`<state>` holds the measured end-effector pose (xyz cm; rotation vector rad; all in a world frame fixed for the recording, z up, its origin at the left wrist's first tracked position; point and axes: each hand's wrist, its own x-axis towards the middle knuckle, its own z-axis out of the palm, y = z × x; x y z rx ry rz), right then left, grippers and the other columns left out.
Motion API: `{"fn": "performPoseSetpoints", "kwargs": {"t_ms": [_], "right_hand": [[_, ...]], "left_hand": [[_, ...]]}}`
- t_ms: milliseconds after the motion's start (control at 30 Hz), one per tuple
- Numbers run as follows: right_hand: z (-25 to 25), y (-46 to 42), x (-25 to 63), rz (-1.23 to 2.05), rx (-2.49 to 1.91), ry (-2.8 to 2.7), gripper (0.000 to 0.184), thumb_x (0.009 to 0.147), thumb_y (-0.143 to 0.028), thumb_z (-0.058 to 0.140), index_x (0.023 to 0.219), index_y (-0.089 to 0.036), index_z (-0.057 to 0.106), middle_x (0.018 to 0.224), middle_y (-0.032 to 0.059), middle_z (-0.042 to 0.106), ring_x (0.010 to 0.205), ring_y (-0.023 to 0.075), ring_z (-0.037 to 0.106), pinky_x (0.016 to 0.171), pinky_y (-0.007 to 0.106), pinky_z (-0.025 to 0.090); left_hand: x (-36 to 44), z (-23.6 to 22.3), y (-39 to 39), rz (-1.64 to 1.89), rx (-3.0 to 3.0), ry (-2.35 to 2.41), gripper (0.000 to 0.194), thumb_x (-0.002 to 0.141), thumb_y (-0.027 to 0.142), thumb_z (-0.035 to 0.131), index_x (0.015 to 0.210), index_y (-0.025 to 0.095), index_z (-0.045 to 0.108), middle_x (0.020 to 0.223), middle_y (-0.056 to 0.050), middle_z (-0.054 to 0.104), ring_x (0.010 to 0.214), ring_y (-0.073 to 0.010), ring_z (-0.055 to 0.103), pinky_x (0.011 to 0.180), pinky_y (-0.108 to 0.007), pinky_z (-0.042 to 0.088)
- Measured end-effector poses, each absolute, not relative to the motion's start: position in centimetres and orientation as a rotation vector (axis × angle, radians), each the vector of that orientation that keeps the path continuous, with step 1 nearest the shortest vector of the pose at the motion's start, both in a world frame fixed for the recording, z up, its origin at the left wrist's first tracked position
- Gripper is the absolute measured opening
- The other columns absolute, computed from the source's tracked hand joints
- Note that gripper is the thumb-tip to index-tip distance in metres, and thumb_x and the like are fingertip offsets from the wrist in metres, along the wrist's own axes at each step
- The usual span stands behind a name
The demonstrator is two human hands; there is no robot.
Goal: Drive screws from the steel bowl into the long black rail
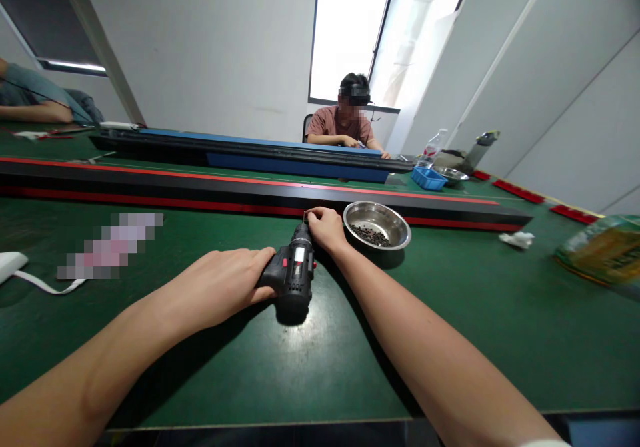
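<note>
My left hand is wrapped round the grip of a black cordless drill, which lies on its side just over the green table with its nose toward the long black and red bar. At the drill's tip, close against the bar's near side, my right hand is closed in a pinch. What its fingertips hold, if anything, is too small to name. Just right of that hand stands a round steel bowl with many small dark pieces, perhaps screws, in it.
Behind the bar lie black and blue long profiles. A co-worker sits beyond them. At the right are a blue basket, a bottle, a crumpled tissue and a yellow-green bag. A white cable lies left.
</note>
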<state>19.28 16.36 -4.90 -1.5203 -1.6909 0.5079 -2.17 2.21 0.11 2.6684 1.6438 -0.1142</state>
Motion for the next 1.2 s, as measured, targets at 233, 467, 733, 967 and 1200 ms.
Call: {"fn": "performPoseSetpoints", "kwargs": {"t_ms": [233,467,733,967,1200], "right_hand": [[-4.6,15.8,19.1,0.475,-1.542,-1.717,0.028,0.098,-0.022,0.06,0.111,-0.02,0.085,0.118,0.0096,0.082,0.117,0.0232,0.075,0.108,0.03,0.052],[-3.2,15.1,19.0,0.505,-1.551,-1.667,0.029,0.096,-0.024,0.06,0.111,-0.019,0.084,0.114,0.0101,0.083,0.112,0.0236,0.076,0.104,0.031,0.054],[2.6,12.5,23.1,0.361,-1.522,-1.835,0.026,0.096,-0.029,0.061,0.091,-0.017,0.084,0.09,0.0091,0.082,0.089,0.0224,0.076,0.087,0.028,0.054],[2.3,12.6,30.1,0.362,-1.704,-1.822,0.029,0.099,-0.031,0.059,0.092,-0.017,0.084,0.093,0.0099,0.083,0.085,0.0222,0.076,0.08,0.027,0.051],[1.0,12.4,31.7,0.324,-1.79,-1.876,0.024,0.096,-0.026,0.063,0.101,-0.017,0.085,0.102,0.0108,0.083,0.09,0.022,0.076,0.08,0.027,0.051]], "left_hand": [[-2.1,0.1,2.2,-0.083,2.668,1.631,0.048,0.102,0.062,0.048,0.134,0.028,0.06,0.122,-0.009,0.079,0.108,-0.0347,0.076,0.077,-0.041,0.052],[-2.3,0.1,2.1,-0.068,2.632,1.642,0.048,0.1,0.06,0.052,0.135,0.028,0.061,0.124,-0.011,0.078,0.109,-0.0354,0.076,0.079,-0.04,0.052],[-2.5,0.4,1.6,-0.083,2.624,1.578,0.047,0.1,0.056,0.053,0.138,0.028,0.057,0.122,-0.01,0.078,0.108,-0.0348,0.076,0.084,-0.042,0.054],[-2.7,0.4,1.4,-0.097,2.609,1.599,0.049,0.1,0.056,0.052,0.139,0.027,0.056,0.122,-0.012,0.078,0.107,-0.0351,0.076,0.084,-0.043,0.054],[-2.9,0.2,1.5,-0.067,2.606,1.606,0.052,0.099,0.058,0.052,0.141,0.028,0.058,0.124,-0.011,0.078,0.108,-0.0347,0.076,0.085,-0.043,0.054]]}}
